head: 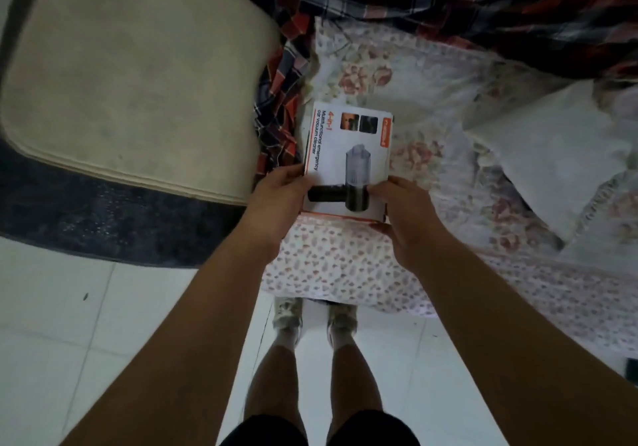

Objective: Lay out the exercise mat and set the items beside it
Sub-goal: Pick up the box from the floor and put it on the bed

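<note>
Beside the bed: a person stands on a white tiled floor (69, 325), both bare arms reaching over the mattress edge.
Box: a white vacuum-cleaner box (348, 155) with orange trim, printed face up, sits over the floral sheet (431, 107); whether it rests on the sheet or is held just above it cannot be told.
Left hand: the left hand (276, 200) grips the box's near left corner, thumb on the printed face.
Right hand: the right hand (404, 218) clamps the near right corner, thumb across the pictured cleaner.
Mat: a beige mat (131, 83) lies flat to the left of the bed, on a dark rug (103, 224), apart from the box.
Bedding: a plaid blanket (483, 7) is bunched beyond the box; a white cloth (552, 155) lies to its right.
</note>
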